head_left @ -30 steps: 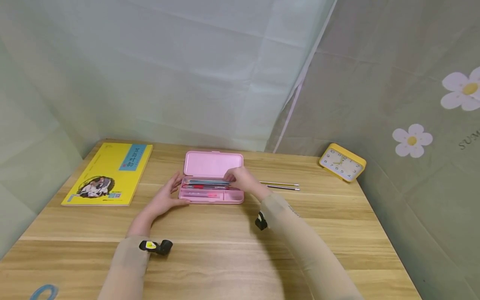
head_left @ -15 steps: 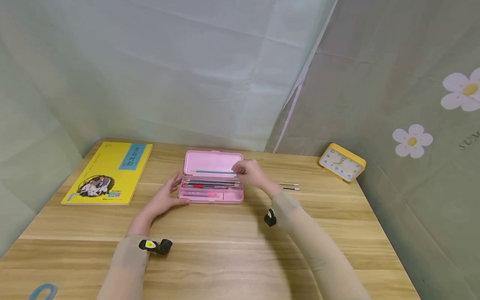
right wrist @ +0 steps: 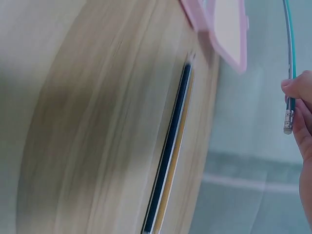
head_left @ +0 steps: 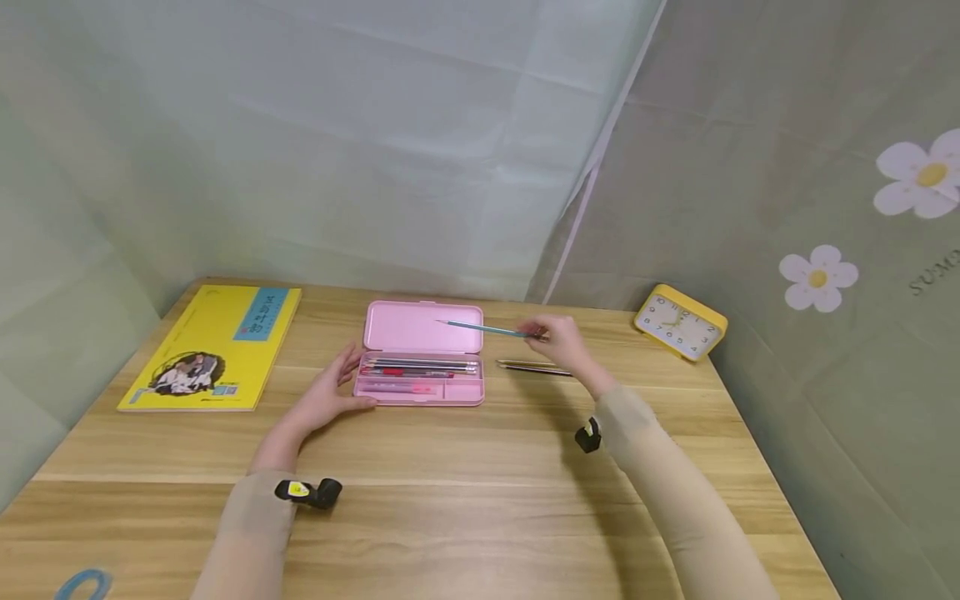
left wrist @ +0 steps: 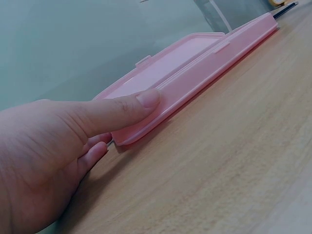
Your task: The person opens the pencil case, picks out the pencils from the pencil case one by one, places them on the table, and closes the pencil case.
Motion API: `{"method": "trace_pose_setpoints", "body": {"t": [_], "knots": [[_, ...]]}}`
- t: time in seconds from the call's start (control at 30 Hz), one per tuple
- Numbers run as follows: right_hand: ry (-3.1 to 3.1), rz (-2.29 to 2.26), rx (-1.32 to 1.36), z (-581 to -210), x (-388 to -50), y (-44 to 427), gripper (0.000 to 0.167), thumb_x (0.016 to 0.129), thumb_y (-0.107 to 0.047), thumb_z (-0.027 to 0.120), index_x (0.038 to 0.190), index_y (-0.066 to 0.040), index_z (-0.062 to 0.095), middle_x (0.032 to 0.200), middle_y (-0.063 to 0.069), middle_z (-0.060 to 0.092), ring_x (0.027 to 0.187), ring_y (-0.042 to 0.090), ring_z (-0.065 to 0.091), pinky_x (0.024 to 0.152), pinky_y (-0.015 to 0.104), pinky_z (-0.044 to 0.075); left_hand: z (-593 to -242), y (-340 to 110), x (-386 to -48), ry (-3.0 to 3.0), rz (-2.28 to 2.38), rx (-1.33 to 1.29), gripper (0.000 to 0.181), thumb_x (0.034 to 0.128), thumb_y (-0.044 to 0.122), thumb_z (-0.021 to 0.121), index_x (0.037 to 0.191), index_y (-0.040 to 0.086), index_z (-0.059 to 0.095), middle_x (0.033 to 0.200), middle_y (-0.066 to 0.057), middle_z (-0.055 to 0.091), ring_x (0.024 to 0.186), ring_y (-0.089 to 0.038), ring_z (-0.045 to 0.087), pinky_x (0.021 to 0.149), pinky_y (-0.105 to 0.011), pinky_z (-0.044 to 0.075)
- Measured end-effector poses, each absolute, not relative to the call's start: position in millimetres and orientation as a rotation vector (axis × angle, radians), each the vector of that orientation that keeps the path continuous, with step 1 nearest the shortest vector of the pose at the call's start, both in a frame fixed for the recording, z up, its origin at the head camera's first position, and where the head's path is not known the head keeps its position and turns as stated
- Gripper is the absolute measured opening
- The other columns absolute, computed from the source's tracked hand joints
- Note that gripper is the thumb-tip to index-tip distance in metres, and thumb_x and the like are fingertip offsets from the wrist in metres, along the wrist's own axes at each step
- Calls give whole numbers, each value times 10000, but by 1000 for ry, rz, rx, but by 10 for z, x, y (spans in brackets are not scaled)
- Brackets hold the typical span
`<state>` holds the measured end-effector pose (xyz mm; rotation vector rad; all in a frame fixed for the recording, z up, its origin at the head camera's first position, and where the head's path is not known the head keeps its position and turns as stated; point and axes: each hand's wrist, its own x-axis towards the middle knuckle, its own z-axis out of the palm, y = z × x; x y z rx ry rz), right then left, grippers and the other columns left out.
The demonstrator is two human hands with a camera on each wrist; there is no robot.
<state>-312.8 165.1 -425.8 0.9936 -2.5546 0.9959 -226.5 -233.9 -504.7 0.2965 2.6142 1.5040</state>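
Observation:
My right hand (head_left: 558, 340) pinches a teal pencil (head_left: 487, 328) near its eraser end, above the table to the right of the pink pencil case (head_left: 463, 402). The pencil's tip points left, over the raised lid (head_left: 420, 325). In the right wrist view the eraser end (right wrist: 288, 127) sticks out below the fingers. My left hand (head_left: 326, 398) rests at the case's left end. Its thumb (left wrist: 127, 109) lies straight against the front wall, while the other fingers are partly hidden at the side. Several pencils (head_left: 431, 364) and a red pen (head_left: 397, 373) lie inside the case.
A dark pencil (right wrist: 168, 146) and a yellow pencil (right wrist: 176, 156) lie side by side on the table (head_left: 420, 517), below my right hand. The yellow book (head_left: 210, 350) lies at the left. A yellow clock (head_left: 678, 323) stands at the back right, near the curtain.
My right hand has lifted the teal pencil out of the case and carried it right, past the case's right end. My left hand has stayed at the left end.

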Motion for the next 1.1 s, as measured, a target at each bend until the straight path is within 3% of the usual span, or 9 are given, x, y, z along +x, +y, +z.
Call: {"method": "trace_pose_setpoints", "body": {"t": [0.27, 0.6, 0.73, 1.1], "knots": [[-2604, 1015, 868, -4377, -3075, 2113, 165, 800, 108, 687, 962, 83, 704, 900, 209, 732, 788, 316, 693, 736, 387, 611, -5044, -2348, -2259, 2624, 1497, 306, 1134, 810, 280, 808, 1552, -22, 6, 1580, -279, 219, 1391, -521, 302, 1162, -625, 248], [-2762, 1098, 731, -4474, -3019, 2502, 148, 809, 87, 701, 957, 79, 701, 866, 191, 725, 768, 206, 665, 690, 228, 568, -5067, -2346, -2280, 2632, 1483, 314, 1136, 813, 299, 804, 1555, -11, 3, 1581, -270, 228, 1388, -523, 307, 1159, -627, 254], [-2810, 1099, 728, -4514, -3012, 2592, 161, 792, 93, 695, 951, 75, 702, 871, 185, 726, 760, 142, 650, 667, 185, 550, -5066, -2342, -2283, 2630, 1484, 311, 1136, 812, 302, 805, 1558, -3, 4, 1582, -267, 229, 1388, -522, 309, 1157, -628, 256], [-2936, 1043, 770, -4561, -2985, 2670, 177, 758, 111, 695, 927, 60, 711, 860, 177, 725, 759, 180, 665, 682, 192, 557, -5075, -2352, -2284, 2618, 1491, 311, 1138, 816, 303, 801, 1561, 10, -8, 1588, -263, 218, 1399, -519, 288, 1158, -639, 242]]}}
